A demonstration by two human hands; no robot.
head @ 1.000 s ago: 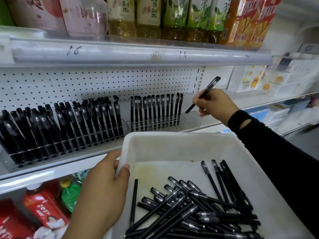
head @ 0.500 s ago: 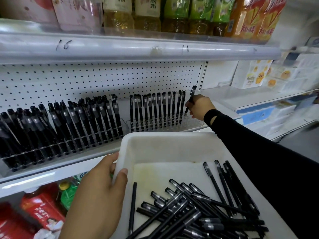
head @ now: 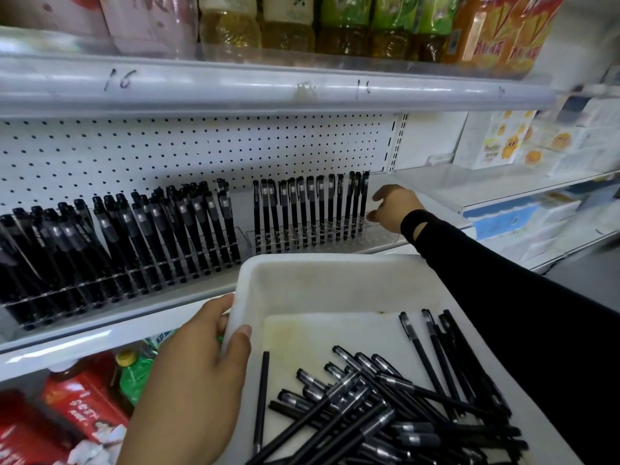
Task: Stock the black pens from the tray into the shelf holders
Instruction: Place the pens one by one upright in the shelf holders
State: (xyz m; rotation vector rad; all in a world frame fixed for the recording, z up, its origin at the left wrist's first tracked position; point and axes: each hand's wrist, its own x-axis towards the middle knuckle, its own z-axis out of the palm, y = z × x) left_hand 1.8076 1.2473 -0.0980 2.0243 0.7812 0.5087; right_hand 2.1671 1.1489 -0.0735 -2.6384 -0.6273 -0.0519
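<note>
My left hand (head: pixel 201 370) grips the white plastic tray (head: pixel 322 280) so black pens (head: pixel 369 414) sit handy below the clear plastic holder (head: pixel 382 237); right hand (head: pixel 396 209) is empty, loose beside it.

pens (head: pixel 385 407) in tray (head: pixel 335 280), holders (head: pixel 322 236) behind

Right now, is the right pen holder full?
Not full. Pens fill most of the holder, but bare slots show at its right end, beside the right hand.

left hand (head: pixel 201 374) gripping white tray (head: pixel 335 263), right hand (head: pixel 396 208) beside shelved pens (head: pixel 312 209)
</note>
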